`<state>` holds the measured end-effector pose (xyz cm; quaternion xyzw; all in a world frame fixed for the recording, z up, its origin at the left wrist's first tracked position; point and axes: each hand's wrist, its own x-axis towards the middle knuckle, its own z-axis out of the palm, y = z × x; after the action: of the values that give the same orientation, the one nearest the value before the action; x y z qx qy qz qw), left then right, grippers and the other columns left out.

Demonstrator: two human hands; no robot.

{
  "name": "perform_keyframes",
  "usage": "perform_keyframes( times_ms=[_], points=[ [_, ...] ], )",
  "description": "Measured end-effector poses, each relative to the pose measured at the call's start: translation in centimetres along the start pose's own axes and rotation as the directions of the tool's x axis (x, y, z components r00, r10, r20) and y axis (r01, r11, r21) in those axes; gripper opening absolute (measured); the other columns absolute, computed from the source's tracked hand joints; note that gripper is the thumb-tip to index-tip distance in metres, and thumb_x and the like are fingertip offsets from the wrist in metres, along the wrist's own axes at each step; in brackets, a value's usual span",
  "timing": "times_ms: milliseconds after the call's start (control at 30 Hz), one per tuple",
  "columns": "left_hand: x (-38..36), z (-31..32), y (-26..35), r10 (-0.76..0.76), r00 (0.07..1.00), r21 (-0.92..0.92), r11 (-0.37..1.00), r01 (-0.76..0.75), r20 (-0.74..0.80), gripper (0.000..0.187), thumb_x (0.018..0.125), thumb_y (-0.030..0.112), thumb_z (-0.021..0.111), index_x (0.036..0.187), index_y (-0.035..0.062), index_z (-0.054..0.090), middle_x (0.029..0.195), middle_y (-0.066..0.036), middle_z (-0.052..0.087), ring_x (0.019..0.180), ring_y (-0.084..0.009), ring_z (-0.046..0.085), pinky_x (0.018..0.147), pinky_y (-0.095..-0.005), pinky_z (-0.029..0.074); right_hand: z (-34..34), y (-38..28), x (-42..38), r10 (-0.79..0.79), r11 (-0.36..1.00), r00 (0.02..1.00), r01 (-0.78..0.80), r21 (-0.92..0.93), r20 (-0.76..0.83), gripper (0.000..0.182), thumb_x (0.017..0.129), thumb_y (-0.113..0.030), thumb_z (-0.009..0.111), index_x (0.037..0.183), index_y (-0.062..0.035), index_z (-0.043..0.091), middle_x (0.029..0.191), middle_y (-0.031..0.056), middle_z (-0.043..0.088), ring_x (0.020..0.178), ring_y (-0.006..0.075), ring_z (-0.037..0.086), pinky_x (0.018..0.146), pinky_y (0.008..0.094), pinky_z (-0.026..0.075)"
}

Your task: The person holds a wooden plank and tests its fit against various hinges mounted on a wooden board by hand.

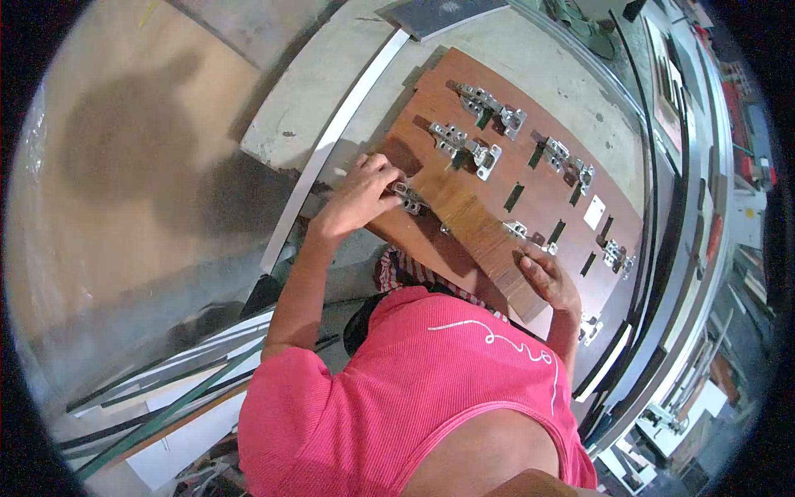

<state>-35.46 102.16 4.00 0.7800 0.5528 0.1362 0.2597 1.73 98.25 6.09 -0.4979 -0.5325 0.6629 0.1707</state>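
My left hand (362, 195) is at the left edge of a reddish-brown panel, its fingers curled onto a metal cabinet hinge (407, 199). My right hand (548, 282) grips the near end of a wood-grain board (472, 228), thumb on top. This board lies slantwise over the reddish-brown panel (517, 153). More metal hinges, such as one (465, 149) beyond the board and another (567, 161) to the right, rest on the panel. Part of a hinge (530, 236) shows beside my right fingers. The fingertips of my left hand are partly hidden.
Dark rectangular strips (514, 196) and a small white plate (594, 213) lie among the hinges. A white bar (339, 124) runs along the left. Long metal profiles (662, 331) stand at the right, and several strips (174, 398) are stacked at lower left.
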Motion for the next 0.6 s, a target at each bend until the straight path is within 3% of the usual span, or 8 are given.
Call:
perform_keyframes(
  times_ms=[33, 100, 267, 300, 467, 533, 600],
  points=[
    [-0.1, 0.7, -0.1, 0.019, 0.993, 0.004, 1.000, -0.019, -0.112, 0.030, 0.076, 0.013, 0.069, 0.103, 0.0045, 0.059, 0.104, -0.011, 0.051, 0.105, -0.0299, 0.047, 0.091, -0.0408, 0.042, 0.4, -0.7, -0.1, 0.043, 0.999, 0.997, -0.043, -0.003, 0.062, 0.049, 0.096, -0.032, 0.052, 0.130, 0.0025, 0.048, 0.103, 0.0029, 0.057, 0.091, 0.0101, 0.049, 0.081, 0.0233, 0.040],
    [-0.1, 0.7, -0.5, 0.015, 0.997, -0.013, 1.000, -0.016, -0.074, 0.033, 0.075, 0.013, 0.070, 0.104, 0.0039, 0.059, 0.106, -0.012, 0.051, 0.106, -0.0313, 0.048, 0.092, -0.0409, 0.040, 0.7, -0.4, -0.3, 0.068, 0.998, 0.990, -0.066, -0.023, 0.125, 0.050, 0.095, -0.034, 0.053, 0.131, 0.0006, 0.049, 0.112, 0.0066, 0.059, 0.106, 0.0146, 0.050, 0.092, 0.0274, 0.039],
    [0.1, 0.7, -0.5, 0.057, 0.995, -0.023, 0.998, -0.059, -0.084, 0.028, 0.074, 0.008, 0.069, 0.100, 0.0046, 0.059, 0.103, -0.010, 0.052, 0.102, -0.0308, 0.048, 0.090, -0.0418, 0.042, 1.1, -0.4, -0.7, 0.017, 0.998, 0.987, -0.007, -0.066, 0.159, 0.050, 0.095, -0.037, 0.052, 0.130, -0.0018, 0.050, 0.118, 0.0101, 0.060, 0.111, 0.0184, 0.051, 0.097, 0.0317, 0.039],
    [0.1, 0.4, -0.2, 0.033, 0.997, -0.020, 0.999, -0.034, -0.065, 0.029, 0.074, 0.007, 0.069, 0.100, 0.0043, 0.058, 0.103, -0.010, 0.052, 0.102, -0.0309, 0.048, 0.089, -0.0414, 0.042, 1.6, -0.9, -0.7, 0.064, 0.994, 0.989, -0.053, -0.093, 0.130, 0.051, 0.095, -0.039, 0.051, 0.131, -0.0019, 0.050, 0.118, 0.0110, 0.060, 0.112, 0.0196, 0.051, 0.098, 0.0325, 0.038],
    [0.3, -1.1, 1.3, 0.095, 0.994, 0.001, 0.995, -0.095, 0.046, 0.032, 0.076, 0.006, 0.068, 0.105, 0.0026, 0.057, 0.102, -0.012, 0.053, 0.101, -0.0318, 0.050, 0.087, -0.0414, 0.042, 2.7, -1.4, -2.4, -0.133, 0.991, 0.989, 0.133, 0.011, 0.059, 0.054, 0.095, -0.043, 0.047, 0.132, -0.0034, 0.048, 0.122, 0.0139, 0.059, 0.114, 0.0234, 0.051, 0.099, 0.0350, 0.037],
    [0.7, -2.6, 3.0, -0.014, 0.998, -0.019, 1.000, 0.015, 0.065, 0.036, 0.076, 0.008, 0.068, 0.110, 0.0018, 0.056, 0.103, -0.014, 0.055, 0.100, -0.0329, 0.053, 0.088, -0.0422, 0.042, 2.5, -2.0, -4.8, -0.076, 0.996, 0.997, 0.076, 0.038, -0.025, 0.054, 0.095, -0.044, 0.048, 0.133, -0.0059, 0.049, 0.123, 0.0136, 0.057, 0.117, 0.0234, 0.049, 0.101, 0.0351, 0.036],
    [2.0, -3.1, 4.2, 0.062, 0.998, 0.010, 0.998, -0.062, -0.010, 0.039, 0.077, 0.010, 0.069, 0.113, 0.0030, 0.056, 0.109, -0.015, 0.056, 0.106, -0.0328, 0.053, 0.091, -0.0406, 0.042, 2.1, -1.2, -6.9, -0.033, 0.986, 0.997, 0.044, 0.162, -0.070, 0.057, 0.093, -0.046, 0.050, 0.135, -0.0080, 0.047, 0.128, 0.0132, 0.055, 0.125, 0.0216, 0.043, 0.106, 0.0348, 0.031]
  ],
)
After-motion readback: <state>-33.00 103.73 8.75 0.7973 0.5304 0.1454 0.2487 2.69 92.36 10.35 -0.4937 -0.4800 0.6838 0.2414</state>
